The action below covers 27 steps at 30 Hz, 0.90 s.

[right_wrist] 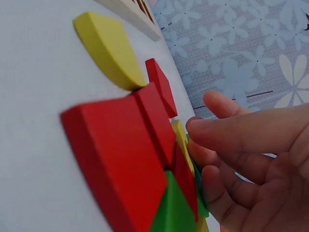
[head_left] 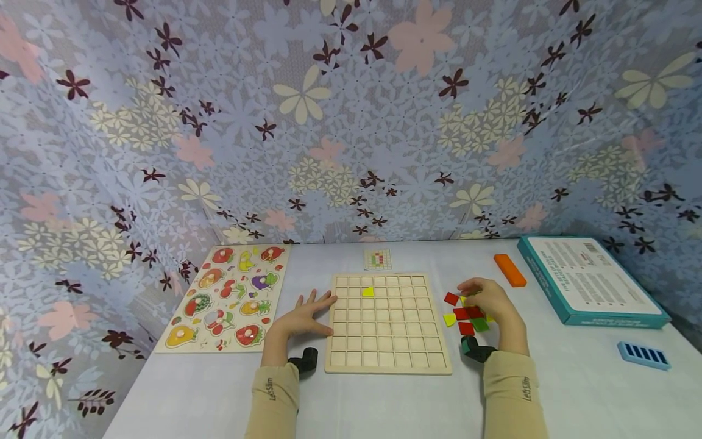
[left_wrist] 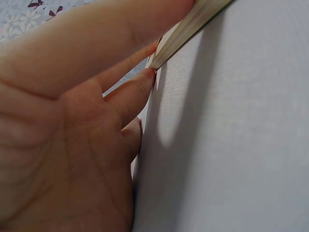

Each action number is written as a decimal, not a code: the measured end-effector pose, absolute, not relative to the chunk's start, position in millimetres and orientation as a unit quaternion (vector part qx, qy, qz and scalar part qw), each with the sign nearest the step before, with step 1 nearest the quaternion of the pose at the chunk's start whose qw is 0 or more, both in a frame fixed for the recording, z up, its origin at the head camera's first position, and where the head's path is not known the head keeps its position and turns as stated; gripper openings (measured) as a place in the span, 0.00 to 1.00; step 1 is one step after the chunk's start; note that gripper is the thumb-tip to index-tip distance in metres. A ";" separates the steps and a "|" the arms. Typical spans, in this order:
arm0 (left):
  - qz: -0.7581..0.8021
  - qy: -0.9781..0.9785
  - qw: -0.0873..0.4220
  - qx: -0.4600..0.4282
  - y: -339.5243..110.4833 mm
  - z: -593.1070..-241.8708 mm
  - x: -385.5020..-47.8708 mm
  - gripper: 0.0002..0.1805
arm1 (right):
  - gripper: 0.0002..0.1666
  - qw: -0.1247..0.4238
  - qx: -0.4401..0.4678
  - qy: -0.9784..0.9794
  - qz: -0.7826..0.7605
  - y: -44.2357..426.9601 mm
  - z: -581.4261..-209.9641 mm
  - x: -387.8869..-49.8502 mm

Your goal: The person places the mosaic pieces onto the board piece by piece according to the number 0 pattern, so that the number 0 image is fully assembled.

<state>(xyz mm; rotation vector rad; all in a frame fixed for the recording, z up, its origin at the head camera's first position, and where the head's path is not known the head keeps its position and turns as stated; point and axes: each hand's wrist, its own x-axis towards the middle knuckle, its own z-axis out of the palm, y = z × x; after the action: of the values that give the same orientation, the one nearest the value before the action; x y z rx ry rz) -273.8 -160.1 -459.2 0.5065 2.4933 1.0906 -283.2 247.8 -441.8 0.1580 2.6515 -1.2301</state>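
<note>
A square wooden grid board (head_left: 389, 370) lies in the middle of the table, with one yellow piece (head_left: 368, 292) in an upper cell. My left hand (head_left: 301, 320) is spread at the board's left side, thumb and fingertips touching its edge; the left wrist view shows its palm (left_wrist: 72, 145) close up. Over a loose group right of the board is my right hand (head_left: 490, 299), partly hiding it. Red blocks (head_left: 465, 328), green blocks (head_left: 480, 324) and a yellow block (head_left: 450, 319) show there. In the right wrist view the bent fingers (right_wrist: 212, 130) are beside the pieces, nothing visible between them.
Behind the board lies a small pattern card (head_left: 377, 260). A fruit puzzle board (head_left: 274, 329) is at the left. To the right are an orange block (head_left: 510, 270), a teal-edged box (head_left: 598, 280) and a blue slotted piece (head_left: 644, 355). A flowered curtain (head_left: 351, 152) hangs behind the table.
</note>
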 end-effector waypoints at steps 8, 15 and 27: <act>0.391 0.883 0.187 0.179 -159.7 -459.3 -273.8 0.47 | 0.20 0.118 0.052 0.904 -0.409 246.3 -440.1 -281.1; 0.392 0.882 0.189 0.180 -160.3 -458.0 -272.4 0.46 | 0.21 0.109 0.044 0.909 -0.400 243.0 -440.8 -282.5; 0.391 0.883 0.186 0.181 -159.5 -460.0 -270.7 0.46 | 0.25 0.101 0.041 0.910 -0.399 240.1 -442.1 -282.1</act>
<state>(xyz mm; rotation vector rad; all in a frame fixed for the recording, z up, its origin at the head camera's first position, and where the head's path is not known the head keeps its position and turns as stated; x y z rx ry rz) -270.7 -159.5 -460.0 0.5092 2.4873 1.1026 -282.1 240.1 -442.1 0.1213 2.6899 -1.1785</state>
